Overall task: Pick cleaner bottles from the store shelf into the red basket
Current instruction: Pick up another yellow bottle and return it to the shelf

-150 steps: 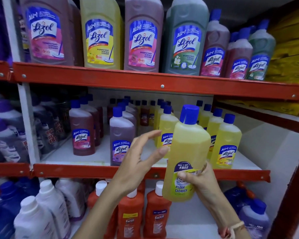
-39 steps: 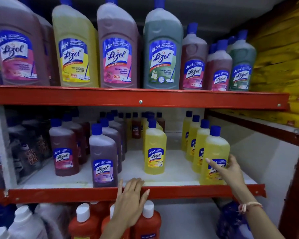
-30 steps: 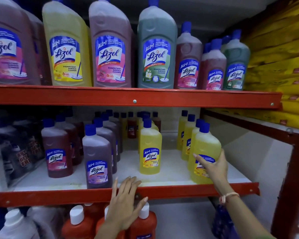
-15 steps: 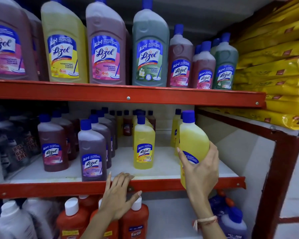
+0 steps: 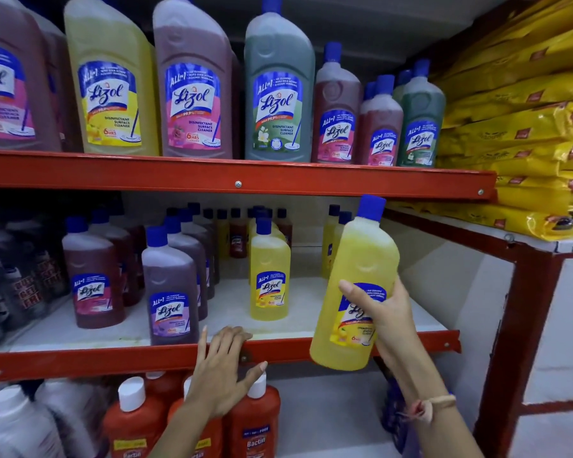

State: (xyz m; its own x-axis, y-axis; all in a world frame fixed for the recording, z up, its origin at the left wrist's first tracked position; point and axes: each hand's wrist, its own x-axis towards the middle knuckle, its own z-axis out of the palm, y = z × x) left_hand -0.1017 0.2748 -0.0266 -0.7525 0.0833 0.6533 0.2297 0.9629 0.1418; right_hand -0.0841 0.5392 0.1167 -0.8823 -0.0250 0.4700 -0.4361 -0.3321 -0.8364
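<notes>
Two hands are showing. Right hand (image 5: pixel 379 314) is wrapping the lower half of a yellow Lizol bottle (image 5: pixel 358 285): thumb is crossing the front label, the other fingers are curling round the back, out of sight. Bottle is tilting, blue cap (image 5: pixel 371 208) pointing to about 1 o'clock, base hanging in front of the red rail (image 5: pixel 113 358) of the middle shelf, clear of the shelf board. Label is reading "Liz…" with the thumb covering the rest; "6" is legible near the bottom. A thread band (image 5: pixel 430 404) is sitting on the right wrist.

Left hand (image 5: pixel 225 368) is lying at 9 o'clock from the held bottle, fingers slightly spread, fingertips resting on the rail's top edge, thumb sticking out to 3 o'clock, gripping nothing.

At 12 o'clock from the left hand a second yellow bottle (image 5: pixel 270 276) is standing upright, label reading "All in 1 Lizol". At 10 o'clock a purple Lizol bottle (image 5: pixel 170 289) is standing at the shelf front. Top shelf is carrying large Lizol bottles (image 5: pixel 196 84) marked "Disinfectant Surface Cleaner", "6 HRS". Below the left hand, orange bottles (image 5: pixel 255 421) with white caps are reading "Bactin". Yellow packs (image 5: pixel 523 133) are stacking at 2 o'clock; print too small to read.
</notes>
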